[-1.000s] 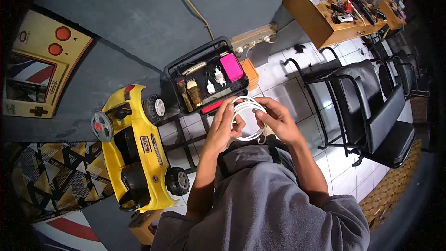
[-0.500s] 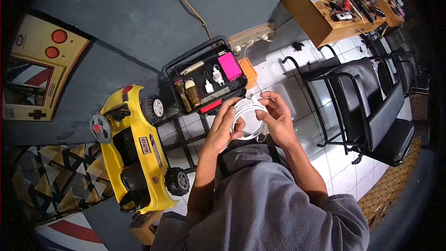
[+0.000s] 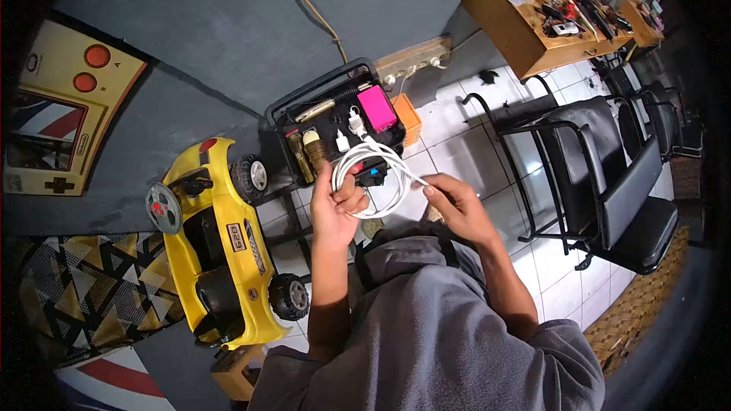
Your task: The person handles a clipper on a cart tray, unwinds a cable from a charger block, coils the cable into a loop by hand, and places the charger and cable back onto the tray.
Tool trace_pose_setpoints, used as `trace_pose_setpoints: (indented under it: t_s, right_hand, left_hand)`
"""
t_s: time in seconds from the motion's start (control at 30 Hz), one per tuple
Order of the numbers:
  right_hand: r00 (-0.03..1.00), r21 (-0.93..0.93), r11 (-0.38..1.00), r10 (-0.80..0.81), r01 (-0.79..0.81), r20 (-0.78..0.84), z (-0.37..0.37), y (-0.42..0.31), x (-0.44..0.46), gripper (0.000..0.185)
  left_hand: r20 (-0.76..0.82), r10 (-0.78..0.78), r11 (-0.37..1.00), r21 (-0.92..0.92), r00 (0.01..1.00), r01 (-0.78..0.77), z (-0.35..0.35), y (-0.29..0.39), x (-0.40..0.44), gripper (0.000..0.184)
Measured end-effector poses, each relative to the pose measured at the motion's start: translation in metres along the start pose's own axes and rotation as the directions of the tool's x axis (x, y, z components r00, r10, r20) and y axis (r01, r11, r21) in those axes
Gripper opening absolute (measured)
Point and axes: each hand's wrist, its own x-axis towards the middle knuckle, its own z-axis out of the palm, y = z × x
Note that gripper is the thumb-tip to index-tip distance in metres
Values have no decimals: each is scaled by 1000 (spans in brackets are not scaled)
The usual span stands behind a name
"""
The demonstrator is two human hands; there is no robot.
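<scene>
A coiled white cable (image 3: 400, 192) hangs in loose loops between my two hands. My left hand (image 3: 336, 202) grips the left side of the coil, its fingers curled round the loops. Between thumb and fingers, my right hand (image 3: 459, 205) pinches a strand at the coil's right side. Just beyond the coil is a black tray (image 3: 285, 154) with a handle. In it lie a pink box (image 3: 377, 109), a white charger plug (image 3: 355, 125), a smaller white plug (image 3: 342, 140) and a ribbed brown bottle (image 3: 314, 152). The loops overlap the tray's near edge.
A yellow toy car (image 3: 242, 259) stands at the left, with an orange basket (image 3: 407, 119) behind the tray. Black chairs (image 3: 594, 160) are at the right. A wooden desk (image 3: 518, 38) with tools and bottles is at the upper right; wall sockets (image 3: 413, 71) sit low on the wall.
My left hand has moved left and my right hand slightly right, so they are farther apart. The coil has shifted left and its loops have loosened and spread.
</scene>
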Motion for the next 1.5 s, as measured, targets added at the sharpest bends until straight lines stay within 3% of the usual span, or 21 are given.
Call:
trace_pose_setpoints:
  t_s: [0.03,0.07,0.17,0.23,0.3,0.4,0.43,0.53,0.6,0.67,0.77,0.9,0.97,1.0,1.03,1.1,1.17,1.23,1.27,1.43,1.5]
  right_hand:
    - [998,102,993,-61,64,-33,1,-3,1,30]
    - [997,351,933,61,-76,53,-3,-10,-2,42]
    - [978,393,906,85,-156,192,-7,-15,2,49]
    - [986,467,874,71,-133,149,-2,-17,4,41]
    - [994,274,959,48,-73,97,-2,-16,6,32]
    - [994,127,991,16,-30,106,-6,-16,5,27]
    - [989,25,999,34,-38,142,-8,-15,3,27]
    - [993,-46,999,30,-25,112,-9,-23,5,26]
    - [998,-100,995,25,-20,54,-4,-31,7,27]
    - [971,-532,835,-219,139,-90,0,-34,8,28]
    - [967,-731,680,-224,67,-119,3,-26,11,31]
    - [964,-779,625,-237,55,-122,5,-17,10,34]
    - [931,-840,520,-362,154,-54,4,-22,9,37]
    - [785,-879,376,-620,294,-2,1,-23,18,39]
    - [785,-878,377,-619,296,-1,2,-24,18,39]
    - [942,-512,835,-309,203,-131,6,-26,16,40]
    - [940,-507,826,-331,247,-80,10,-15,16,38]
    - [916,-564,773,-396,292,-68,7,-13,15,37]
    - [885,-535,765,-460,358,-66,6,-14,17,38]
    - [909,-511,769,-412,383,61,-5,-26,15,36]
    - [955,-438,850,-284,293,87,-9,-36,15,32]
  left_hand:
    - [-2,1,1000,1,1000,-1,-1,-1,-1,39]
    - [16,-3,999,-34,1000,3,-2,-2,-2,38]
    - [136,-37,988,-142,990,56,0,-14,-2,35]
    - [158,-59,998,6,986,59,6,-24,-3,34]
    - [219,-100,995,37,971,94,-1,-21,-4,39]
    - [183,-323,898,369,929,240,10,-2,-5,59]
    - [230,-313,918,321,921,232,10,1,-7,50]
    - [185,-406,790,563,895,243,4,0,-2,40]
    - [-8,-275,780,583,961,228,12,-8,0,32]
    - [-7,-257,761,615,966,207,21,-11,0,33]
    - [-25,-228,724,664,973,187,22,-19,-1,34]
    - [-112,-304,819,476,946,320,22,-22,0,37]
    - [-80,-252,736,631,964,245,17,-23,1,39]
    - [-55,-258,755,612,964,237,18,-24,0,41]
    - [-57,-258,755,611,965,238,18,-26,-2,41]
    - [-33,-159,834,531,987,152,20,-32,-5,38]
    - [-33,-171,822,546,985,161,20,-31,-5,40]
    - [37,-367,847,426,929,318,18,-25,-3,48]
    - [213,-478,871,242,852,428,8,-22,0,56]
    - [318,-480,877,193,817,440,-8,-22,-4,51]
    - [328,-471,882,178,819,436,-12,-22,-4,47]
